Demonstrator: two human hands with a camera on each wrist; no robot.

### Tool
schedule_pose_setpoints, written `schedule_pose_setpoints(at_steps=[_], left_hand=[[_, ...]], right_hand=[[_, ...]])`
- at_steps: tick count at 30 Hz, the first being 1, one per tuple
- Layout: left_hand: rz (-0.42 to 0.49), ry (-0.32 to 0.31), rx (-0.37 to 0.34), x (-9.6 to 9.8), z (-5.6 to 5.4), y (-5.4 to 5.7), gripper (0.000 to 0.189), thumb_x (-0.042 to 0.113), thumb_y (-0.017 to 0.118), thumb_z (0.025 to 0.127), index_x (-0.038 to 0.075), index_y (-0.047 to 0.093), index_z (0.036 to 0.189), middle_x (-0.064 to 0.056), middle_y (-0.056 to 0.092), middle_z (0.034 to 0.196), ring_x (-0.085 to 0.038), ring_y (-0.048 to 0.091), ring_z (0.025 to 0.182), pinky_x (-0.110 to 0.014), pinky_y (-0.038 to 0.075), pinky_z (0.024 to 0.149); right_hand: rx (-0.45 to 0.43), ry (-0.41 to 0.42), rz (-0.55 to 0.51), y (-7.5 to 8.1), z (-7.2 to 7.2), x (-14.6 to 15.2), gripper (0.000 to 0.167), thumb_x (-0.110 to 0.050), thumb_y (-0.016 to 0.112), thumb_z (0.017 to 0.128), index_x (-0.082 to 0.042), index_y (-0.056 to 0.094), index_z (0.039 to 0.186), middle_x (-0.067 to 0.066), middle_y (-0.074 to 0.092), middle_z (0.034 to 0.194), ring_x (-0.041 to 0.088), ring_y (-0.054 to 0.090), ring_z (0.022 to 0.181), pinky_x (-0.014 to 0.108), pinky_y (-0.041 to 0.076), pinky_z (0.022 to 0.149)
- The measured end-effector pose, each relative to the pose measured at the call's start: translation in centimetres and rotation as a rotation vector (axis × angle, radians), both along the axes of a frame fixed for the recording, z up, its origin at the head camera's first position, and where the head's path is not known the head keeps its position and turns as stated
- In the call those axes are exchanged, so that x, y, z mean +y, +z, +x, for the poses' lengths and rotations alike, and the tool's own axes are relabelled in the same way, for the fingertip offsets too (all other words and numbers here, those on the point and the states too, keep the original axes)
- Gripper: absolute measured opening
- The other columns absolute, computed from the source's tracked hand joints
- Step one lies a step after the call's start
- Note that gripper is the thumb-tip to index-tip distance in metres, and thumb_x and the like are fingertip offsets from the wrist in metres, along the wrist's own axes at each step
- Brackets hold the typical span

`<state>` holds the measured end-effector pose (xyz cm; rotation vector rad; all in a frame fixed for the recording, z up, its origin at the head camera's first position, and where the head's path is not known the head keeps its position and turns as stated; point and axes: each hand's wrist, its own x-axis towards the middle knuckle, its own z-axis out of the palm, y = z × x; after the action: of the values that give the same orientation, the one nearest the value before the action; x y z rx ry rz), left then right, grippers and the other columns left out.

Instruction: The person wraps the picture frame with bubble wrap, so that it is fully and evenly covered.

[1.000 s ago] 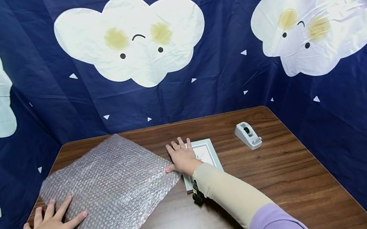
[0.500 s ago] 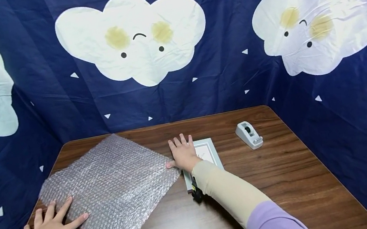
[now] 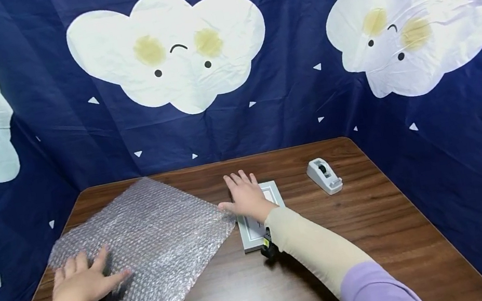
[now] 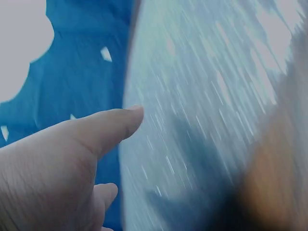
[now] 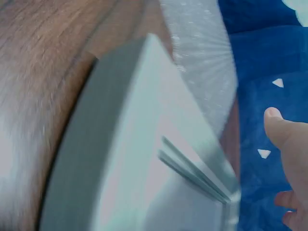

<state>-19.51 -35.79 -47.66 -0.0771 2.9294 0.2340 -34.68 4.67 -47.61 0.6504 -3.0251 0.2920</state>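
Note:
A sheet of bubble wrap (image 3: 161, 242) lies flat on the left half of the table, turned cornerwise. My left hand (image 3: 83, 285) is over its lower left part with fingers spread; in the left wrist view the thumb (image 4: 113, 126) stands off the blurred sheet, which carries the hand's shadow. Beside the wrap's right corner lies a pale picture frame (image 3: 250, 241). Over that frame is my right hand (image 3: 247, 199), fingers extended, hiding part of it. The right wrist view shows the frame's thick edge (image 5: 91, 144) close up, with the fingers apart from it.
A white tape dispenser (image 3: 324, 176) stands at the back right of the brown wooden table (image 3: 377, 234). Dark blue cloth (image 3: 301, 114) with white cloud prints hangs behind the table and along both sides.
My left hand has come off the wrap's left edge and moved right and slightly up. The right hand has lifted and shifted a little right; its thumb has left the wrap's corner.

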Motion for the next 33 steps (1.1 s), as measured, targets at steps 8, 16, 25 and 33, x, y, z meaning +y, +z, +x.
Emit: schedule_pose_setpoints(at_steps=[8,16,25,33], left_hand=[[0.006,-0.152,0.182,9.5,-2.6,1.6,0.105,0.08,0.047,0.089,0.011,0.018,0.163,-0.044,0.011,0.156,-0.065,0.009,0.141,-0.078,0.006,0.109],[0.083,-0.228,0.268,16.8,-4.5,0.4,0.104,0.077,0.051,0.088,0.012,0.02,0.163,-0.037,0.011,0.161,-0.059,0.007,0.146,-0.075,0.008,0.113],[0.105,-0.264,0.324,22.6,-5.1,-2.2,0.113,0.085,0.056,0.078,0.013,0.028,0.161,-0.033,0.02,0.161,-0.052,0.017,0.149,-0.069,0.018,0.116],[0.119,-0.249,0.259,25.5,-5.4,-4.5,0.121,0.094,0.05,0.071,0.016,0.028,0.161,-0.03,0.014,0.164,-0.047,0.011,0.152,-0.066,0.015,0.118]], right_hand=[[0.008,0.022,-0.112,1.9,0.5,4.3,0.088,-0.063,0.054,0.097,-0.011,0.024,0.162,0.012,0.03,0.164,0.031,0.016,0.154,0.05,0.016,0.123],[0.002,0.019,-0.208,1.9,1.4,8.4,0.089,-0.062,0.055,0.097,-0.01,0.025,0.161,0.01,0.028,0.165,0.03,0.019,0.154,0.048,0.021,0.122],[-0.071,0.079,-0.287,-0.7,3.0,13.3,0.091,-0.053,0.062,0.096,-0.002,0.022,0.16,0.018,0.025,0.165,0.038,0.02,0.152,0.053,0.021,0.122],[-0.216,0.056,-0.275,-3.8,4.7,15.8,0.108,-0.065,0.061,0.091,-0.001,0.012,0.161,0.017,0.015,0.167,0.034,0.008,0.155,0.055,0.011,0.123]])
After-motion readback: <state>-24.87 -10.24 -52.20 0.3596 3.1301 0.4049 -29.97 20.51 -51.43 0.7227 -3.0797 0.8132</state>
